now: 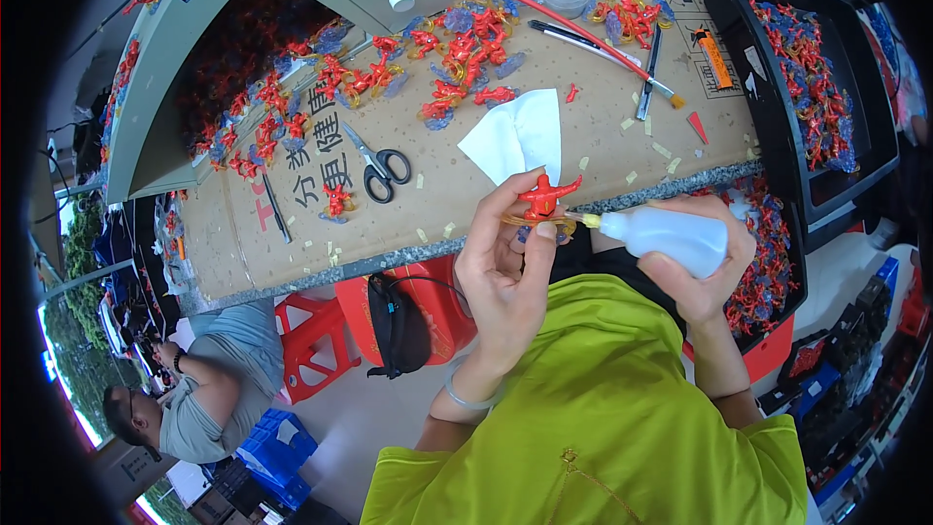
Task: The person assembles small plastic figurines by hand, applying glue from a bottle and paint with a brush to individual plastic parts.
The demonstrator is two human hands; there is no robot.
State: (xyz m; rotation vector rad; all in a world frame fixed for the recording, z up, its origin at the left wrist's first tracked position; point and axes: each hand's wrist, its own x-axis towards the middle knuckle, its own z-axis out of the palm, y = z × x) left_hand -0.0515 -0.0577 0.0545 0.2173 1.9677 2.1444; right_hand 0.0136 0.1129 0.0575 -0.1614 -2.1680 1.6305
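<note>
Red figurine (546, 196) on a gold ring base sits pinched in the left hand (505, 267), whose grip closes on it between thumb and fingers, held just over the near edge of the worktop (603, 151). Touching the base from the right is the yellow nozzle of a white squeeze bottle (671, 236), which the right hand (702, 272) wraps with fingers pressed around its body. Both forearms rise from a lime-green shirt (593, 428) at the lower edge; a pale bangle circles the left wrist.

Just beyond the figurine lies a white tissue (515, 139) on the cardboard-covered worktop, and to its left black-handled scissors (379, 167). Farther back, many more red figurines with clear bluish parts (457, 49) lie scattered, beside a long red-handled brush (593, 34) and an orange utility knife (714, 56). At the right a black tray (768, 117) holds another heap of red pieces. Under the worktop hang a black bag (394, 326) and a red stool (311, 345); another person in a grey shirt (219, 399) sits at lower left.
</note>
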